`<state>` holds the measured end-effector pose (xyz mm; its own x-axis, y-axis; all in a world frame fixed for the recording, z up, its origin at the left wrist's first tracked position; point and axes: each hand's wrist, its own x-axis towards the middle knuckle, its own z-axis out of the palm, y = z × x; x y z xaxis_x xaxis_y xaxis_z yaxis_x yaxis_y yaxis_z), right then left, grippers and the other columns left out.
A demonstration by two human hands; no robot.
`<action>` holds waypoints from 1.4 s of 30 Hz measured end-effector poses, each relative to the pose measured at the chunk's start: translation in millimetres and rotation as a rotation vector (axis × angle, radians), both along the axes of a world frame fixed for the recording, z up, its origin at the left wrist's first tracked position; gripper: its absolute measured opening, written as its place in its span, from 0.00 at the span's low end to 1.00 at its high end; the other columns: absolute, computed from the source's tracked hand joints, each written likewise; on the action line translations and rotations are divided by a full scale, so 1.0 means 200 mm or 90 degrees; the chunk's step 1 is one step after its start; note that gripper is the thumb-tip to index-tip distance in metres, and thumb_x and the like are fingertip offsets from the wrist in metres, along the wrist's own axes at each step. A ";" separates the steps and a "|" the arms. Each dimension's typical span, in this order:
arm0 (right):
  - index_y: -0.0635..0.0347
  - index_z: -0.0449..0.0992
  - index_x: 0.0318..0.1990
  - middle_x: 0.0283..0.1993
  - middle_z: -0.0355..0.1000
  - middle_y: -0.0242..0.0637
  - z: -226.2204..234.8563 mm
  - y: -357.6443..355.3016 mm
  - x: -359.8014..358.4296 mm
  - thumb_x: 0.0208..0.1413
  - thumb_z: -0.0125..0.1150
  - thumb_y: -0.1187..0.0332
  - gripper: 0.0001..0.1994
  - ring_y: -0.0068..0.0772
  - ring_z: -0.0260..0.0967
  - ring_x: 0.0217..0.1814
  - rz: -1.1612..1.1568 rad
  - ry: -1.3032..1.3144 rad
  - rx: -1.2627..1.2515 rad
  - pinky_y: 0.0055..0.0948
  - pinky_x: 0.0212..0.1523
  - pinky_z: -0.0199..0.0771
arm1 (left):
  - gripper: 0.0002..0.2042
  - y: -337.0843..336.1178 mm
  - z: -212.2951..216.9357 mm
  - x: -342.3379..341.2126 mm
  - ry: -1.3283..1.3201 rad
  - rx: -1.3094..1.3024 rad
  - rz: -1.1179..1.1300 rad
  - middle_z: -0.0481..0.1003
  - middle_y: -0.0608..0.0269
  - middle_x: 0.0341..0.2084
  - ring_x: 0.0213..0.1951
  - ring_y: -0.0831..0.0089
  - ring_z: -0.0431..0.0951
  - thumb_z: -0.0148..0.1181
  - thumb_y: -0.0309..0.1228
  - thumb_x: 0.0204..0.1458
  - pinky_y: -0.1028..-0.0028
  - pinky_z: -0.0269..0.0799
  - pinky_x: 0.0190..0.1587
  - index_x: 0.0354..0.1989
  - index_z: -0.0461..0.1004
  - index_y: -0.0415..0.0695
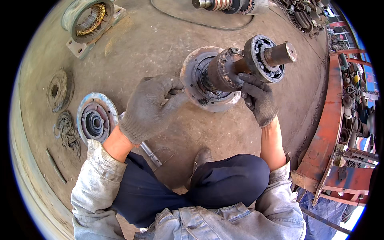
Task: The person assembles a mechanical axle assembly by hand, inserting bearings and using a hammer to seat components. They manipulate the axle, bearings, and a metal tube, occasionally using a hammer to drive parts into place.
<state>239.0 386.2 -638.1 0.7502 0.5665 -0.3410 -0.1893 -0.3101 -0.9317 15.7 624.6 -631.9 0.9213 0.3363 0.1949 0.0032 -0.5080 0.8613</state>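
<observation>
Right fingers [252,82]: bent by rusty sleeve [223,73] | left fingers [171,83]: curled near flange [194,80] | can't tell if either grips | best: go softly, mind bearing [256,60] above right fingers

My feed comes in bright and even, with diffuse light spread across the floor [224,136]; I can't pin down one source. Shadows are soft-edged, and small glints pick out the greasy bearing [258,60]. The navy trousers [160,188] sink darker, while a patch at the lower right burns out to white. My fisheye bows the orange steel beam [321,130], blue fringing rings the circle, corners go black, and distant clutter turns cramped and hard to read.
</observation>
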 end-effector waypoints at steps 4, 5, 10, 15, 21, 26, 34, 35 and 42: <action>0.69 0.76 0.60 0.28 0.69 0.31 -0.04 0.01 -0.01 0.61 0.57 0.75 0.20 0.18 0.59 0.20 -0.033 0.110 0.125 0.17 0.19 0.54 | 0.10 0.00 0.00 -0.02 -0.009 0.034 -0.011 0.81 0.56 0.34 0.38 0.62 0.80 0.68 0.29 0.56 0.65 0.74 0.47 0.44 0.80 0.39; 0.69 0.75 0.61 0.28 0.69 0.32 -0.06 0.00 -0.02 0.62 0.57 0.75 0.20 0.18 0.58 0.20 -0.039 0.117 0.141 0.17 0.19 0.54 | 0.10 0.00 -0.01 -0.01 -0.015 0.050 -0.015 0.81 0.56 0.34 0.38 0.62 0.80 0.68 0.29 0.56 0.65 0.74 0.47 0.44 0.80 0.39; 0.66 0.76 0.61 0.29 0.70 0.34 -0.11 -0.04 0.01 0.62 0.57 0.75 0.20 0.20 0.58 0.20 -0.044 0.187 0.248 0.17 0.20 0.54 | 0.10 -0.02 -0.03 0.00 -0.043 0.052 -0.032 0.81 0.55 0.35 0.38 0.60 0.79 0.68 0.30 0.56 0.64 0.74 0.47 0.44 0.80 0.39; 0.63 0.75 0.61 0.31 0.66 0.32 -0.23 -0.05 0.06 0.65 0.58 0.72 0.18 0.22 0.57 0.22 0.053 0.280 0.463 0.21 0.21 0.58 | 0.10 -0.02 -0.03 0.01 -0.009 0.108 -0.025 0.80 0.54 0.34 0.38 0.58 0.79 0.67 0.29 0.55 0.64 0.74 0.45 0.43 0.80 0.38; 0.61 0.74 0.57 0.41 0.66 0.32 -0.21 -0.23 -0.09 0.65 0.61 0.68 0.15 0.27 0.63 0.33 0.081 0.480 0.808 0.28 0.33 0.67 | 0.09 0.08 0.00 -0.22 -0.028 0.155 -0.054 0.80 0.52 0.34 0.34 0.51 0.81 0.64 0.34 0.56 0.59 0.75 0.40 0.40 0.80 0.42; 0.61 0.76 0.53 0.51 0.72 0.34 -0.28 -0.80 -0.12 0.64 0.65 0.67 0.14 0.31 0.71 0.42 -0.066 0.179 0.678 0.33 0.45 0.75 | 0.17 -0.01 0.16 -0.23 0.104 0.323 -0.139 0.80 0.53 0.47 0.51 0.53 0.80 0.64 0.42 0.55 0.57 0.74 0.55 0.48 0.81 0.46; 0.64 0.80 0.50 0.45 0.79 0.36 -1.02 -0.74 -0.54 0.65 0.64 0.68 0.11 0.29 0.76 0.46 0.280 -0.095 -0.170 0.31 0.49 0.77 | 0.26 0.38 0.09 -0.83 0.196 -0.144 0.181 0.79 0.50 0.56 0.58 0.63 0.78 0.61 0.44 0.61 0.67 0.71 0.62 0.64 0.76 0.44; 0.64 0.80 0.50 0.44 0.80 0.36 -1.06 -0.66 -0.62 0.66 0.64 0.68 0.11 0.28 0.76 0.47 0.350 -0.081 -0.151 0.31 0.50 0.77 | 0.22 0.42 -0.02 -1.01 0.205 -0.112 0.323 0.81 0.54 0.50 0.53 0.67 0.80 0.60 0.40 0.62 0.69 0.73 0.59 0.62 0.77 0.42; 0.66 0.80 0.50 0.45 0.80 0.35 -1.03 -0.22 -0.81 0.62 0.65 0.74 0.11 0.27 0.76 0.48 0.472 -0.073 -0.105 0.29 0.51 0.76 | 0.23 0.86 -0.88 -2.03 0.309 0.068 0.785 0.78 0.48 0.58 0.57 0.56 0.80 0.61 0.36 0.59 0.62 0.74 0.59 0.62 0.77 0.45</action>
